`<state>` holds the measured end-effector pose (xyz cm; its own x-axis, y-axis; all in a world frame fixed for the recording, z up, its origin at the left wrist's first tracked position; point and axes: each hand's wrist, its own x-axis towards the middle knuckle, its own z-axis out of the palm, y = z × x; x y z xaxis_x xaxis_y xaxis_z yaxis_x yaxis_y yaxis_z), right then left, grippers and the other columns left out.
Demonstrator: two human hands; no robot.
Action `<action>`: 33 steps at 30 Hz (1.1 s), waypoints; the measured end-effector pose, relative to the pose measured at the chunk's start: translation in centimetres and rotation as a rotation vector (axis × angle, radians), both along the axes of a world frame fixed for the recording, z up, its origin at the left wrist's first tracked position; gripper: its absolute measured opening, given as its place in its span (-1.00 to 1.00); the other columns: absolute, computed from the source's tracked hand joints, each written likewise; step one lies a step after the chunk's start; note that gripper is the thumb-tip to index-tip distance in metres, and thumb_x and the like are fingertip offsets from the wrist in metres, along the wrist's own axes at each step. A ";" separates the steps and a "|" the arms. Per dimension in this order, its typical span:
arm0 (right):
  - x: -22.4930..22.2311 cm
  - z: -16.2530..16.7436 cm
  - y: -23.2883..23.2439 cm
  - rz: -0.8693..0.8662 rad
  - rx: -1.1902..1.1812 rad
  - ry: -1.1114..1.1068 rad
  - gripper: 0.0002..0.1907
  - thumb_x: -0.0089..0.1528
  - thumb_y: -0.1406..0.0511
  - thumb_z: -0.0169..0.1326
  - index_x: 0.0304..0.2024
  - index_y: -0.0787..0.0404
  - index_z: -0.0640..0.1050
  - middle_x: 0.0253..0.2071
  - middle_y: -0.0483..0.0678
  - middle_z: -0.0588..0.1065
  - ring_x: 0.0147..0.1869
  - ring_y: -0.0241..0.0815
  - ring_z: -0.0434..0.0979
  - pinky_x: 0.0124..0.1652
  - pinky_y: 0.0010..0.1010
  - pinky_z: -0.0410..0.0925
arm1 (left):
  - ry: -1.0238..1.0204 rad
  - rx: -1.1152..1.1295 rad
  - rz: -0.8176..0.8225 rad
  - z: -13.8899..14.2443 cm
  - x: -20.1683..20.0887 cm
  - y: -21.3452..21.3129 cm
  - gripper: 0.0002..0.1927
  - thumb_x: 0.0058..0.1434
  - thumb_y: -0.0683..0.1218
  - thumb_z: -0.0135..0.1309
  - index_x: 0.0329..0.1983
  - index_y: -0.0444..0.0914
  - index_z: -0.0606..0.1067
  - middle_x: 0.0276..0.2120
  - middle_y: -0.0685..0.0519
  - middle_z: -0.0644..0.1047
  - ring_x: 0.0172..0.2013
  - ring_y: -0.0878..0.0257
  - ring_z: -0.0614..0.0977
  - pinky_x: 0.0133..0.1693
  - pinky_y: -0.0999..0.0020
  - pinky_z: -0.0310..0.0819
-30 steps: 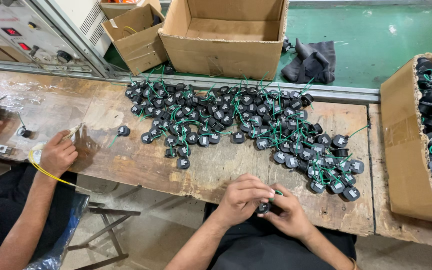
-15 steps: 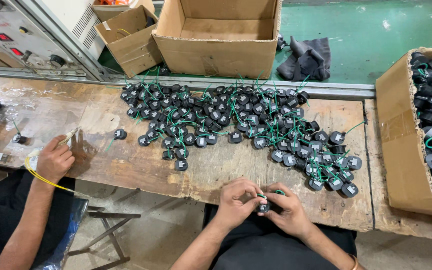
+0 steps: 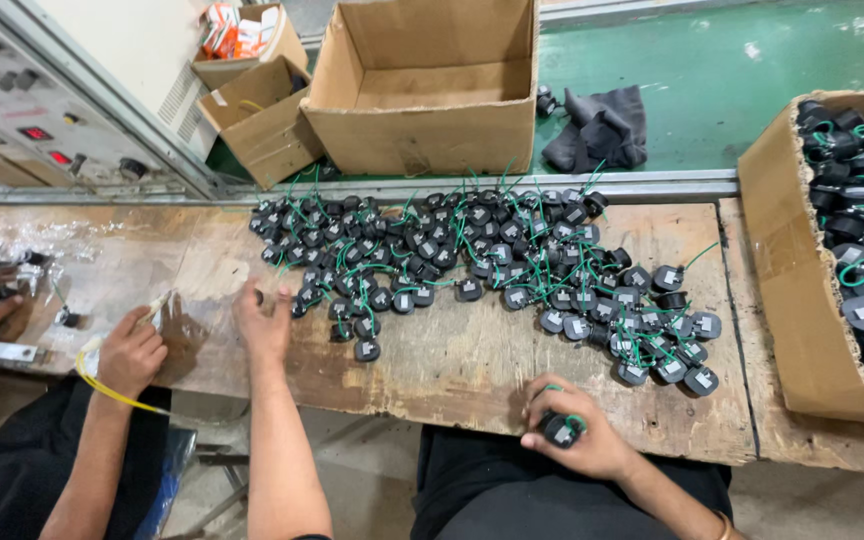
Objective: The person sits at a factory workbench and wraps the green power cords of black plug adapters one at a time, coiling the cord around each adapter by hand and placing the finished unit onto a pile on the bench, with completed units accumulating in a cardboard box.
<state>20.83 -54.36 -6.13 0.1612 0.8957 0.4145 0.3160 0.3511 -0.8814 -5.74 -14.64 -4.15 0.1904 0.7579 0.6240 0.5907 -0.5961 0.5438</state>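
A worn wooden workbench (image 3: 472, 360) is running across the view, with a green floor (image 3: 752, 60) lying beyond its far edge. Small black round components with green wire leads (image 3: 472, 265) are lying spread in a wide heap over the middle of the bench. The person's right hand (image 3: 577, 435) is resting at the near edge of the bench, its fingers curled shut around one black component (image 3: 559, 428) with a green wire showing beside it. The left hand (image 3: 264, 322) is reaching out well apart from the right, fingers loosely spread, its tips lying just beside the left fringe of the heap; whether it is touching a piece cannot be told. At the right, a cardboard box (image 3: 787, 300) is holding more of the same black parts. Behind the bench, a large open cardboard carton (image 3: 427, 130) is standing with a smaller carton (image 3: 252, 120) to its left, and a dark cloth (image 3: 597, 130) is lying on the floor to its right. At far left, a co-worker's hand (image 3: 132, 350) is resting on the bench, a yellow wire (image 3: 102, 385) curving beneath it. A grey control panel (image 3: 32, 110) is standing at upper left.
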 end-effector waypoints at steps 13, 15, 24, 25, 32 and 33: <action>-1.4 1.4 0.8 0.011 -0.128 -0.171 -0.73 0.06 0.34 0.40 -0.37 0.22 0.51 -0.22 -0.01 0.47 -0.12 -0.05 0.56 -0.16 -0.28 0.43 | 0.080 -0.151 -0.061 -3.5 8.2 -10.9 -0.26 0.29 0.34 0.07 0.29 -0.30 0.45 0.27 -0.40 0.39 0.27 -0.33 0.36 0.28 -0.16 0.14; -1.8 1.6 1.2 0.034 -0.095 -0.186 -0.73 0.07 0.33 0.39 -0.35 0.23 0.51 -0.21 0.00 0.46 -0.12 -0.02 0.56 -0.17 -0.26 0.43 | 0.053 -0.123 -0.029 -3.8 9.4 -12.6 -0.24 0.26 0.36 0.08 0.26 -0.31 0.45 0.28 -0.40 0.38 0.26 -0.34 0.36 0.28 -0.18 0.13; -2.5 2.6 2.2 0.062 -0.107 -0.265 -0.75 0.07 0.33 0.39 -0.33 0.19 0.54 -0.20 -0.01 0.48 -0.17 0.02 0.60 -0.26 -0.25 0.45 | 0.026 -0.211 -0.210 -2.5 13.0 -17.1 -0.23 0.18 0.36 0.15 0.20 -0.31 0.51 0.25 -0.37 0.40 0.24 -0.32 0.38 0.27 -0.12 0.18; -2.5 2.6 2.1 0.058 -0.110 -0.275 -0.75 0.06 0.33 0.38 -0.33 0.19 0.54 -0.20 -0.01 0.48 -0.17 0.02 0.60 -0.26 -0.25 0.45 | 0.035 -0.229 -0.234 -2.3 13.5 -17.8 -0.22 0.15 0.36 0.17 0.19 -0.31 0.51 0.24 -0.37 0.40 0.24 -0.33 0.38 0.27 -0.11 0.18; -2.4 2.2 1.7 0.026 -0.114 -0.236 -0.75 0.05 0.37 0.37 -0.31 0.20 0.54 -0.19 -0.03 0.49 -0.17 -0.02 0.62 -0.23 -0.28 0.48 | 0.025 -0.269 -0.424 -1.3 17.8 -22.0 -0.20 0.13 0.36 0.22 0.22 -0.30 0.50 0.29 -0.36 0.38 0.29 -0.30 0.36 0.30 -0.11 0.17; -2.4 2.0 1.6 0.015 -0.114 -0.240 -0.74 0.04 0.37 0.38 -0.31 0.20 0.54 -0.19 -0.02 0.49 -0.17 -0.01 0.62 -0.24 -0.28 0.48 | 0.023 -0.272 -0.449 -1.3 18.3 -22.3 -0.20 0.13 0.35 0.23 0.23 -0.30 0.51 0.29 -0.37 0.37 0.29 -0.31 0.36 0.31 -0.11 0.17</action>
<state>18.46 -52.77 -4.10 0.0563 0.9402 0.3358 0.5165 0.2605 -0.8157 12.53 -36.96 -5.46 0.5453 0.7323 0.4080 0.3232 -0.6327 0.7037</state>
